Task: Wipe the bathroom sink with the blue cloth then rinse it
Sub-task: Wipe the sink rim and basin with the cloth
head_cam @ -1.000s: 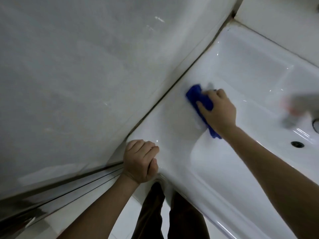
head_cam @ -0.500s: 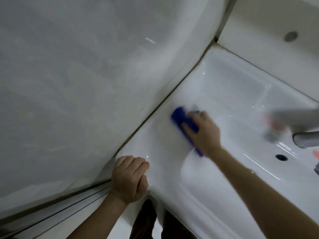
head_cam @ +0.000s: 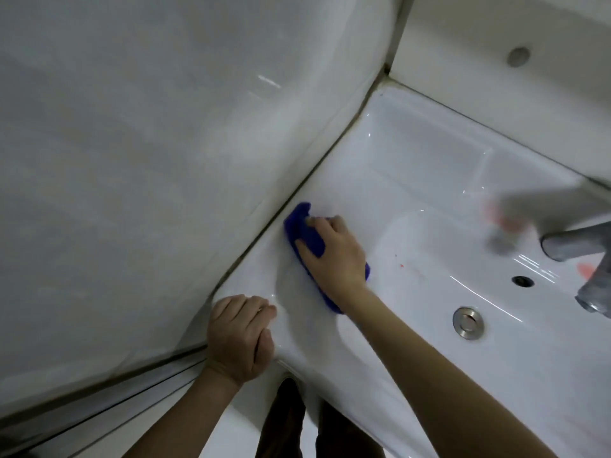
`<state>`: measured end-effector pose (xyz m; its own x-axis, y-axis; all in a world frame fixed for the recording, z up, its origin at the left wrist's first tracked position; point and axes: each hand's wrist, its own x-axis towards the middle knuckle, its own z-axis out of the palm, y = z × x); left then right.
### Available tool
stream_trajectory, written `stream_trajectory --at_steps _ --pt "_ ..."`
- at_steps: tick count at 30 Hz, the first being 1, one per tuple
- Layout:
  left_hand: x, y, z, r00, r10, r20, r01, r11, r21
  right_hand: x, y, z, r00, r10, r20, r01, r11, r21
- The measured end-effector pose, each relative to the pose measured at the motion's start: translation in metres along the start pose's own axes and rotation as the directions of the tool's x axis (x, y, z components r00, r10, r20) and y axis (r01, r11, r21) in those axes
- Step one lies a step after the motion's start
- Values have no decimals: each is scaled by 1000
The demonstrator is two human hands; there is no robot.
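Fingers of right hand were curled over blue cloth, thumb pressed on it. Cloth lay flat on sink left ledge, just beside wall seam. Left hand was clenched, holding nothing, resting on sink's front-left corner. Drain and blurred faucet sat well apart from cloth.

The cloth my right hand grips is a plain deep blue against the glossy white sink. Right of the grip I see pink-red specks in the basin, then a brushed silver drain plug, a black overflow hole and a dull grey faucet. Left of the grip, the wall is pale grey-white with faint cloudy veining.
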<state>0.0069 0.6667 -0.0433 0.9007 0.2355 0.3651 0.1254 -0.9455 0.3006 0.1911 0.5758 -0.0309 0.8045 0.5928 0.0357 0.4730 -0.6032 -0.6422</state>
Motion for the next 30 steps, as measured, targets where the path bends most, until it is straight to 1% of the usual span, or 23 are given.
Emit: stream_trajectory --at_steps 2,3,5,6,7,8,9,10,12,13,15,16,18,21,23,24,25,26,28,29,30 --pt "1 0 -1 1000 -7 24 7 1000 23 -55 -8 5 984 -116 132 122 992 -35" --pt "0 -1 -1 999 -9 38 8 999 33 -73 -11 7 978 -128 163 132 991 -14" --pt "-1 -1 -1 999 -12 52 10 999 33 -79 -6 3 972 -137 193 133 990 36" --pt "-1 -1 -1 999 -10 46 9 1000 29 -67 1 0 968 -174 184 171 985 29" --pt "-1 -1 0 999 -1 41 0 1000 25 -48 10 -3 969 -199 145 201 980 3" --pt "-1 -1 0 999 8 39 -9 1000 25 -22 22 -8 979 -187 79 190 981 -31" --pt "0 -2 0 999 15 39 -17 999 29 9 34 -15 992 -124 11 124 990 -60" --pt "0 -2 0 999 21 37 -22 999 36 40 48 -24 998 -33 -52 29 996 -82" --pt "0 0 1 999 29 22 -30 999 36 93 76 -50 977 144 -158 -161 981 -105" --pt "0 0 1 999 29 15 -29 999 32 109 85 -60 967 168 -194 -193 974 -115" --pt "1 -1 0 1000 27 14 -27 999 31 114 86 -66 966 159 -206 -192 970 -151" --pt "1 -1 0 1000 23 14 -24 999 38 104 78 -61 971 155 -180 -185 969 -164" --pt "0 0 0 1000 18 17 -19 999 47 64 58 -40 985 136 -110 -151 979 -137" --pt "1 1 -3 999 -2 35 1 999 36 -12 21 -9 999 43 -12 -43 996 -79" --pt "2 2 -4 998 -24 57 22 999 36 -52 0 2 994 -45 104 52 996 -74" --pt "2 3 -5 997 -35 71 32 999 39 -69 -6 2 982 -70 176 83 994 -68" --pt "2 3 -5 996 -41 82 38 998 44 -83 -9 -4 968 -67 241 81 995 -50" --pt "2 3 -6 995 -42 87 37 998 49 -96 -4 -15 953 -32 302 40 999 -19" --pt "2 3 -5 997 -31 77 27 998 52 -129 20 -47 896 71 438 -100 994 44" --pt "1 2 -4 997 -25 68 21 999 50 -149 37 -67 864 120 488 -172 983 63" --pt "1 2 -3 998 -21 61 17 999 50 -170 53 -88 846 165 507 -236 969 78"
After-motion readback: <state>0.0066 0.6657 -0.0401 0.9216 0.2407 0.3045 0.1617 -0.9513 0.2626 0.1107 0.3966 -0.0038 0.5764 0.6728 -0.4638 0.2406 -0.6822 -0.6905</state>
